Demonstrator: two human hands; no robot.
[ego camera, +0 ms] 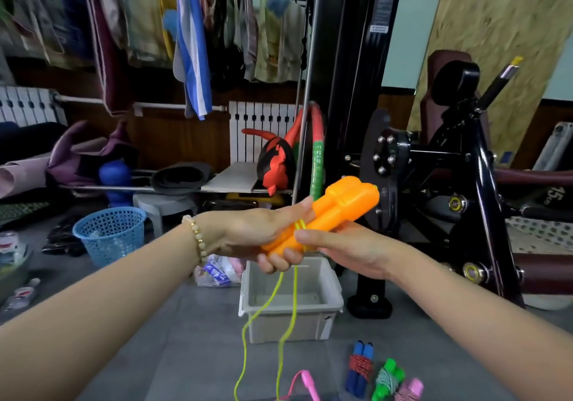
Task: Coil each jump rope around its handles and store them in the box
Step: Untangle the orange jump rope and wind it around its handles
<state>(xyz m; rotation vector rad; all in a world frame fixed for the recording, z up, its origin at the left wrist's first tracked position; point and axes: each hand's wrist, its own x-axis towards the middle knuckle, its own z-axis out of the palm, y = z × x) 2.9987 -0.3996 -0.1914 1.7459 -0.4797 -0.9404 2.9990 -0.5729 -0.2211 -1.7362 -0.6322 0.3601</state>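
My left hand point(266, 236) grips two orange jump-rope handles point(338, 211) held side by side, chest-high above the floor. My right hand point(344, 245) pinches the yellow-green rope point(291, 307) where it wraps the handles; a turn or two shows around them. The rest of the rope hangs down in two strands past the empty grey plastic box point(331, 300) on the floor. Right of the box's front lie three coiled ropes: one with blue handles point(361, 366), one green point(387, 380), one pink point(410, 389). A loose pink handle point(308, 383) lies at the bottom edge.
A black gym machine point(434, 183) stands close on the right behind the box. A blue mesh basket point(108, 236), plastic bags point(217, 272) and clutter sit to the left. Clothes hang on a rack at the back. Grey floor surrounds the box.
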